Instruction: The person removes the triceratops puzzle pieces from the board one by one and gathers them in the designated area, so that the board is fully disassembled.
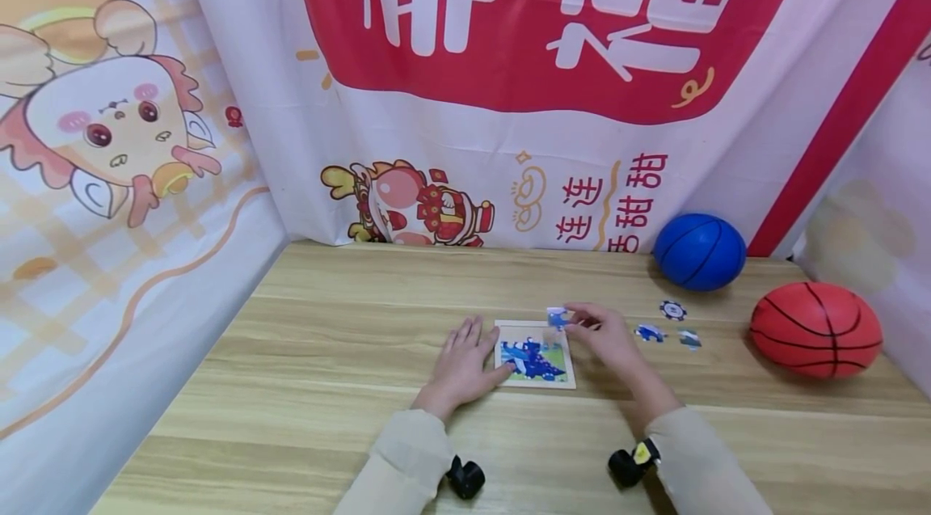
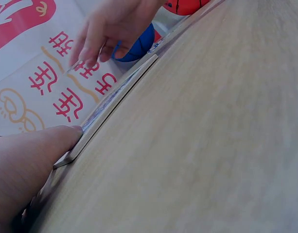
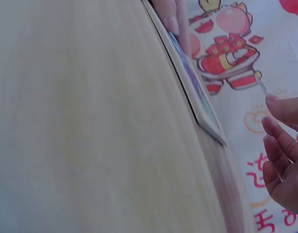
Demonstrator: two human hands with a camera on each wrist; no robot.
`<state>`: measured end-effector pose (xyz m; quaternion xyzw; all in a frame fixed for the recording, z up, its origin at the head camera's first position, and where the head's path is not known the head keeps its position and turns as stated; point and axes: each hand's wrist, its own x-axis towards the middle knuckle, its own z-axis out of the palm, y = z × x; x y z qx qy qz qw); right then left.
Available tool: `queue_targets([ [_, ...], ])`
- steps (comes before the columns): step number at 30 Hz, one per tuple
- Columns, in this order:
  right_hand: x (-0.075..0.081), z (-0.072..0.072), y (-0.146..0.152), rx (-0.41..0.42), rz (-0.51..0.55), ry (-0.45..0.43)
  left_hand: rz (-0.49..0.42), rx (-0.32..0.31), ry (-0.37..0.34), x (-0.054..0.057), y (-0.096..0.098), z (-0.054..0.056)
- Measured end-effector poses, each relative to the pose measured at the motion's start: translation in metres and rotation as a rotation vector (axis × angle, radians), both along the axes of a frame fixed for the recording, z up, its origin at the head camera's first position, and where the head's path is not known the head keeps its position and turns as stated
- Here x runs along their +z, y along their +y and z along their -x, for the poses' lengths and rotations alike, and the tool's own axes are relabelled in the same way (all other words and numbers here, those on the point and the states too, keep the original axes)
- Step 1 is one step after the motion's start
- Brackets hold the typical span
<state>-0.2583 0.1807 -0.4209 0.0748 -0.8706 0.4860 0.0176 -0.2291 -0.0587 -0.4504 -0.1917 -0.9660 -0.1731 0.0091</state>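
Observation:
A small jigsaw puzzle [image 1: 536, 361] in a pale frame lies on the wooden table, its lower part filled with a blue dinosaur picture. My left hand [image 1: 465, 361] rests flat at the frame's left side; its thumb touches the frame's edge, as the left wrist view also shows. Between thumb and fingertips, my right hand [image 1: 605, 337] pinches a puzzle piece [image 1: 556, 317] above the frame's upper right corner. In the right wrist view that piece [image 3: 261, 86] appears edge-on, raised off the table.
Two loose puzzle pieces [image 1: 650, 333] [image 1: 688, 339] and a round black-and-white chip [image 1: 672, 310] lie right of the frame. Farther right sit a blue ball [image 1: 700, 251] and a red ball [image 1: 815, 330]. A printed curtain [image 1: 451, 135] hangs along the table's back edge.

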Motion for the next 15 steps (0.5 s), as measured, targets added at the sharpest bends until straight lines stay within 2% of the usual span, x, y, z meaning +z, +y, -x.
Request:
queue_targets([
  [6,0.002,0.000,0.036,-0.028,-0.038,0.004,-0.004,-0.005,0.007,0.000,0.000,0.000],
  [15,-0.006,0.003,0.082,-0.052,-0.042,0.087,-0.011,0.000,0.001,0.000,0.000,0.000],
])
